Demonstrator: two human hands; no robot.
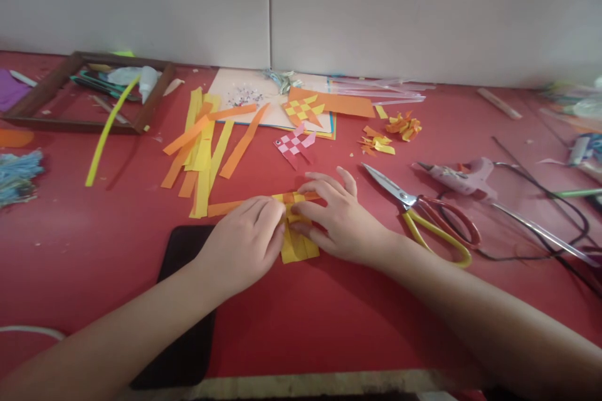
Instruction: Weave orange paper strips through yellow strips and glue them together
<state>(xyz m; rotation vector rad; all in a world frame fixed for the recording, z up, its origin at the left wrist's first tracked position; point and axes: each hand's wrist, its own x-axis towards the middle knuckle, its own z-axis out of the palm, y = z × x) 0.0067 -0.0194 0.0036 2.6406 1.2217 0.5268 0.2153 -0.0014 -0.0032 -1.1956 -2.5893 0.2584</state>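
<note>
Yellow and orange paper strips (300,252), crossing one another like a weave, lie on the red table in front of me. At their left edge my left hand (244,241) is closed, its fingertips pinched on the strips. My right hand (345,222) rests on the other side with fingers spread, fingertips touching the paper. An orange strip (228,208) sticks out to the left from under my left hand. Part of the woven piece is hidden by my fingers. Just beyond lie a pink checkered paper fish (295,145) and a yellow-orange one (304,110).
Scissors (407,199) and a glue gun (463,178) with its cord lie at right. Loose paper strips (202,156) are heaped left of centre, near a wooden frame (70,122) holding tools. A black phone-like slab (181,351) lies under my left forearm. Paper scraps (404,127) sit behind the scissors.
</note>
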